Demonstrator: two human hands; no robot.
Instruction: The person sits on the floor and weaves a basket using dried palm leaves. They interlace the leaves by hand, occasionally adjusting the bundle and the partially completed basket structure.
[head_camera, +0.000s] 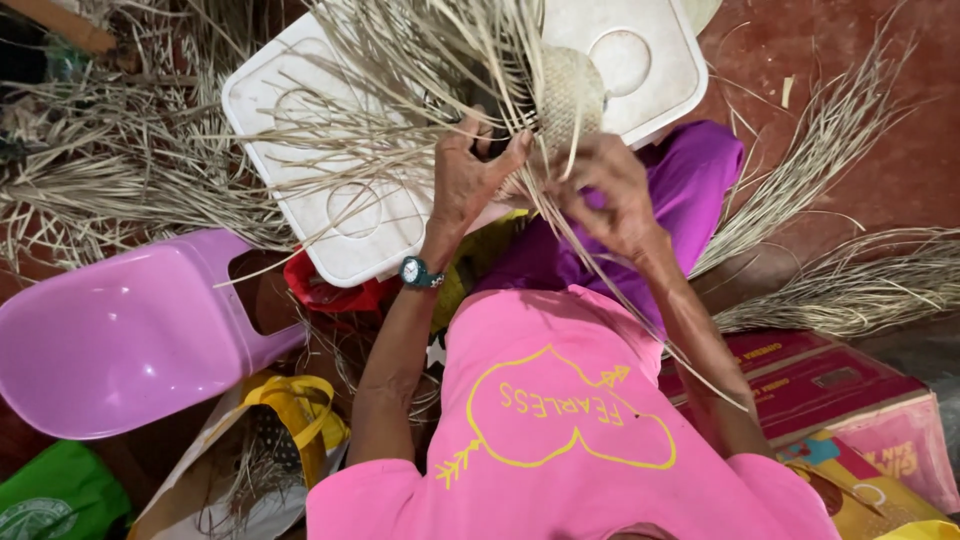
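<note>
Fingers of your left hand (470, 175) and right hand (605, 190) pinch dry, flat straw strips (400, 70) at the woven piece (570, 95), at 12 o'clock, over the smooth white plastic stool (330, 215); loose straw crowds both sides.

Both arms are reaching forward and away from the body, with the elbows bending slightly outward. The left forearm is rising almost straight up in the view, and a teal watch (421, 272) is sitting on its wrist. The left hand (470, 175) is turning its back toward the camera; its fingers are curling closed, and the thumb is pressing toward the forefinger in a pinching grip. The right forearm is coming in at a slant from the lower right. The right hand (612, 190) is also showing its back, with the fingers bending inward and closing near the fingertips. The two hands are working close together, almost touching each other
</note>
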